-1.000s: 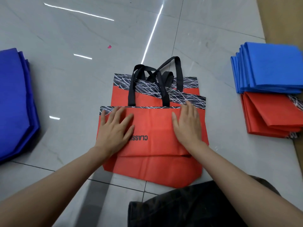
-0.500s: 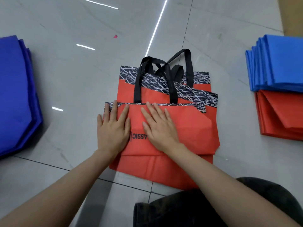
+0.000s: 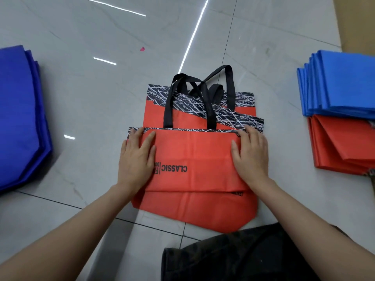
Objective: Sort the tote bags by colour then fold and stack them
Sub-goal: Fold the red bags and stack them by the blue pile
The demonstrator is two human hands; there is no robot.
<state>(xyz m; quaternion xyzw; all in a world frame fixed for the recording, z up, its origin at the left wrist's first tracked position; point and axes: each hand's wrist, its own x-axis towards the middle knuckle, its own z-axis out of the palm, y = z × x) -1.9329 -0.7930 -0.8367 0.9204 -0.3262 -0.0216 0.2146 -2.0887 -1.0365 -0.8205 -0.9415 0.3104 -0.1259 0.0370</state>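
Note:
A pile of red tote bags (image 3: 194, 207) with black-and-white patterned tops and black handles (image 3: 203, 92) lies on the floor in front of me. The top red bag (image 3: 192, 153) is folded over, its "CLASSIC" print upside down. My left hand (image 3: 137, 157) lies flat on its left edge, fingers spread. My right hand (image 3: 250, 153) presses flat on its right edge. On the right, folded blue bags (image 3: 345, 84) rest on folded red bags (image 3: 345, 147). A dark blue pile (image 3: 18, 118) sits at the left.
The floor is glossy grey tile (image 3: 91, 98) with bright light reflections. A small pink scrap (image 3: 142, 49) lies beyond the bags. My dark trouser leg (image 3: 233, 258) is at the bottom centre. A brown surface (image 3: 357, 21) fills the top right corner.
My right hand has slid from the middle of the folded bag out to its right edge, uncovering the print. My left hand has stayed on the left edge.

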